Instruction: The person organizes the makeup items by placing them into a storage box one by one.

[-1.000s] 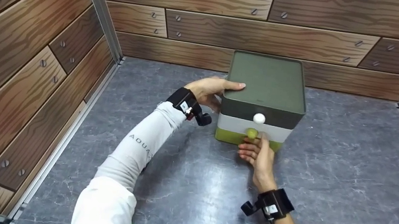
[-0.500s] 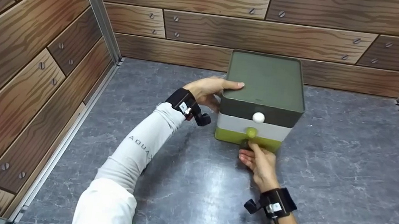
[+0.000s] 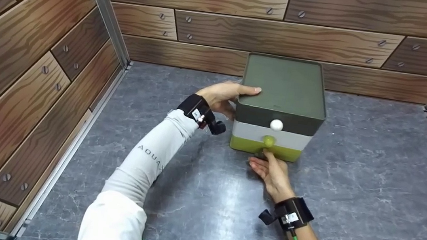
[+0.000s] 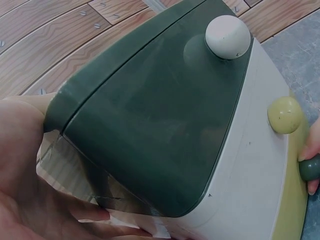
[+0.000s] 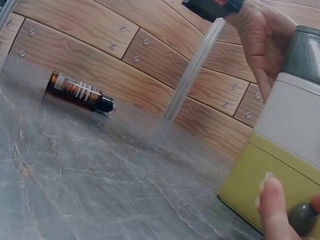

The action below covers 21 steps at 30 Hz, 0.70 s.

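Note:
A small three-drawer box (image 3: 283, 83) stands by the back wall, dark green at the top, white in the middle and yellow-green below. My left hand (image 3: 221, 96) grips its left side, thumb lying on the lid's edge and fingers against the side. On the front are a white knob (image 3: 276, 125) and, lower, a yellow-green knob (image 3: 268, 140). My right hand (image 3: 275, 175) pinches the dark green bottom knob (image 4: 311, 169) between thumb and finger; its other fingers reach out to the left. All the drawers look closed.
In the right wrist view a brown bottle (image 5: 77, 92) with a black cap lies on its side on the grey marbled surface (image 3: 372, 188). Wood-patterned panels (image 3: 224, 31) wall the back and sides, with metal posts (image 3: 107, 9) at the corners.
My right hand has come down from beside the yellow-green knob to the bottom knob, and its fingers have shifted slightly left. My left hand and the box have stayed in place.

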{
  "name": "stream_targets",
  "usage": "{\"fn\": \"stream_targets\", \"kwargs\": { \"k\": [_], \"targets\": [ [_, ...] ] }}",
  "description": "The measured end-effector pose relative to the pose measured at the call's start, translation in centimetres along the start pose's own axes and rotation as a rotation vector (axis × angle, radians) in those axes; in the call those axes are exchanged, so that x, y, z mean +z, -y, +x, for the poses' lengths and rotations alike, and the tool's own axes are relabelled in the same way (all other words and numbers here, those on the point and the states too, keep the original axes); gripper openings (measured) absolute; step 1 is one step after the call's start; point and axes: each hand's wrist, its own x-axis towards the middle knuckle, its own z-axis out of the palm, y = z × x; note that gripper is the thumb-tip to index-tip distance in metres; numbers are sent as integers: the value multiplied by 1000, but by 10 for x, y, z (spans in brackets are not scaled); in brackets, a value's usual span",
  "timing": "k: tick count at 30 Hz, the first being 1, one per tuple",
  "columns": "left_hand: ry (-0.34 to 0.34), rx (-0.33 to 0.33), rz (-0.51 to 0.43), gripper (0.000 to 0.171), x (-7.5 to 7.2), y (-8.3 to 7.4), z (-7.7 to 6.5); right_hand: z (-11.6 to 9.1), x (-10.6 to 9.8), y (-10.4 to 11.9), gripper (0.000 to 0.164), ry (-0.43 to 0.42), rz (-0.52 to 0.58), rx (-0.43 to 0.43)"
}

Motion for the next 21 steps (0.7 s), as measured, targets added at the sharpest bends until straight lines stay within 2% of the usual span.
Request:
{"fn": "stream_targets", "kwargs": {
  "k": [12, 17, 21],
  "targets": [
    [18, 4, -24, 46, 2, 0, 0, -7, -2, -5, 24, -32, -54, -7],
    [-7, 8, -24, 45, 0, 1, -1, -19, -3, -10, 28, -23, -76, 7],
    [1, 23, -29, 44, 2, 2, -1, -33, -8, -14, 30, -5, -69, 24]
  ]
}}
